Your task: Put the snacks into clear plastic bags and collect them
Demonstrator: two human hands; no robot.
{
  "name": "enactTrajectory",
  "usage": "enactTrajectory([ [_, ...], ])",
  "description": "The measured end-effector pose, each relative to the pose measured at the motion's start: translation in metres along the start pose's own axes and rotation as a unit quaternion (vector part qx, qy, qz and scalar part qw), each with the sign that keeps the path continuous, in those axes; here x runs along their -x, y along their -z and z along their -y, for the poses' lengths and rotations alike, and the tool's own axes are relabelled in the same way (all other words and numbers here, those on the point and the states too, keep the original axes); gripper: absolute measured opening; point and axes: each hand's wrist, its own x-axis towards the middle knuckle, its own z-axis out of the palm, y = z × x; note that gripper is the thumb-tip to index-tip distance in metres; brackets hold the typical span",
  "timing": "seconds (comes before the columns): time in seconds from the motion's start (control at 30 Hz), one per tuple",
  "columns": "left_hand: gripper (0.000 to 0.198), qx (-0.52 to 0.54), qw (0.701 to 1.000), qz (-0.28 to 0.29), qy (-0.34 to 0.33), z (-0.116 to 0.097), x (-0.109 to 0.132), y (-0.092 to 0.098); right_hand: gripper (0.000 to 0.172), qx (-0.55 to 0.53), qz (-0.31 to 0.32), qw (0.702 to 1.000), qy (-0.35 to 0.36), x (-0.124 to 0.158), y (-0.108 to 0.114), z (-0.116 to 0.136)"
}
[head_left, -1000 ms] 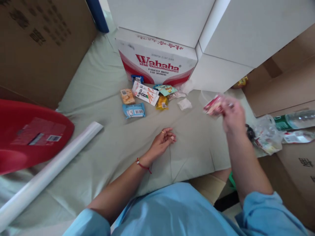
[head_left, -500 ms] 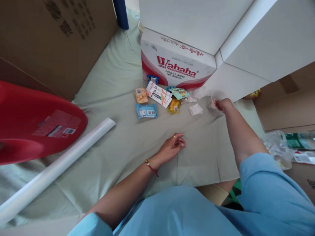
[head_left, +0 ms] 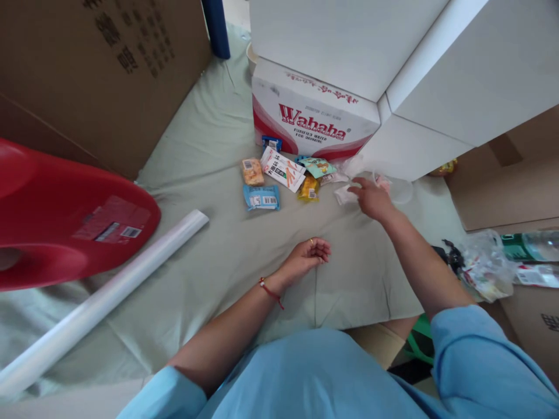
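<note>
My left hand (head_left: 309, 257) rests on the grey-green cloth, holding nothing, its fingers loosely curled but apart. Over the right end of a group of snack packets, my right hand (head_left: 372, 199) has its fingers apart at a small white packet (head_left: 345, 195); whether it touches the packet I cannot tell. Just beyond that hand lies a clear plastic item (head_left: 402, 190) with something pinkish beside it. To the left are a yellow packet (head_left: 308, 189), a green packet (head_left: 320, 167), a white breadstick-picture packet (head_left: 283, 169), a light blue packet (head_left: 261, 198) and an orange-tan packet (head_left: 252, 172).
A Wahaha water carton (head_left: 312, 113) stands behind the packets, with white boxes (head_left: 323, 41) above it. At left are a red plastic object (head_left: 74, 215), a whitish roll (head_left: 109, 297) and a large brown carton (head_left: 100, 75). Plastic bottles (head_left: 530, 247) lie at the right.
My right hand has moved left from the clear plastic item, which now lies on the cloth, to the small white packet, and its fingers have spread. My left hand has barely moved.
</note>
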Motion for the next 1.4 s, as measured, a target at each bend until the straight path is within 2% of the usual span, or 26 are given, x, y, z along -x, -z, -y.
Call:
enactTrajectory([
  [0.03,0.037,-0.001,1.0,0.003,0.001,-0.002,0.001,-0.001,0.033,-0.027,0.005,0.999,-0.03,0.002,-0.008,0.006],
  [0.1,0.035,-0.013,1.0,0.001,-0.005,-0.005,0.002,-0.002,0.019,-0.113,-0.028,0.987,-0.107,0.009,-0.021,0.017],
  [0.13,0.032,-0.028,1.0,-0.006,-0.014,-0.007,0.003,-0.003,0.014,-0.161,-0.057,0.975,-0.141,0.015,-0.026,0.025],
  [0.2,0.026,-0.073,0.995,-0.042,-0.048,-0.009,0.005,-0.004,0.02,-0.286,-0.114,0.93,-0.198,0.033,-0.034,0.046],
  [0.23,0.025,-0.1,0.99,-0.073,-0.072,-0.009,0.006,-0.005,0.028,-0.362,-0.133,0.895,-0.223,0.045,-0.037,0.06],
  [0.33,0.029,-0.192,0.952,-0.177,-0.158,-0.01,0.01,-0.005,0.046,-0.613,-0.133,0.729,-0.273,0.09,-0.046,0.11],
  [0.37,0.031,-0.225,0.934,-0.204,-0.187,-0.011,0.012,-0.005,0.048,-0.656,-0.125,0.688,-0.283,0.103,-0.049,0.125],
  [0.43,0.035,-0.294,0.897,-0.231,-0.235,-0.012,0.016,-0.006,0.051,-0.703,-0.115,0.635,-0.3,0.124,-0.052,0.151],
  [0.5,0.031,-0.356,0.865,-0.234,-0.265,-0.014,0.02,-0.008,0.053,-0.726,-0.118,0.602,-0.311,0.134,-0.054,0.166],
  [0.6,0.018,-0.429,0.832,-0.216,-0.278,-0.015,0.023,-0.011,0.056,-0.746,-0.133,0.567,-0.322,0.136,-0.052,0.168],
  [0.67,0.024,-0.451,0.824,-0.203,-0.276,-0.013,0.023,-0.012,0.058,-0.756,-0.141,0.546,-0.331,0.135,-0.048,0.162],
  [0.7,0.027,-0.448,0.831,-0.187,-0.271,-0.012,0.023,-0.012,0.059,-0.76,-0.145,0.537,-0.337,0.134,-0.046,0.16],
  [0.8,0.02,-0.379,0.894,-0.097,-0.218,-0.008,0.023,-0.012,0.062,-0.761,-0.143,0.528,-0.348,0.132,-0.041,0.157],
  [0.9,0.021,-0.281,0.948,-0.044,-0.14,-0.005,0.024,-0.013,0.062,-0.742,-0.117,0.566,-0.34,0.13,-0.042,0.164],
  [1.0,0.034,-0.263,0.96,-0.037,-0.092,-0.003,0.023,-0.016,0.061,-0.718,-0.101,0.615,-0.311,0.128,-0.047,0.173],
  [1.1,0.035,-0.246,0.966,-0.041,-0.066,-0.001,0.02,-0.017,0.06,-0.712,-0.107,0.622,-0.308,0.127,-0.051,0.175],
  [1.2,0.037,-0.188,0.978,-0.062,-0.058,-0.002,0.017,-0.015,0.057,-0.702,-0.137,0.627,-0.307,0.13,-0.052,0.169],
  [1.33,0.036,-0.12,0.988,-0.061,-0.077,-0.009,0.016,-0.013,0.059,-0.678,-0.144,0.684,-0.229,0.138,-0.051,0.163],
  [1.4,0.031,-0.057,0.994,-0.052,-0.078,-0.014,0.016,-0.013,0.053,-0.672,-0.125,0.694,-0.224,0.143,-0.051,0.16],
])
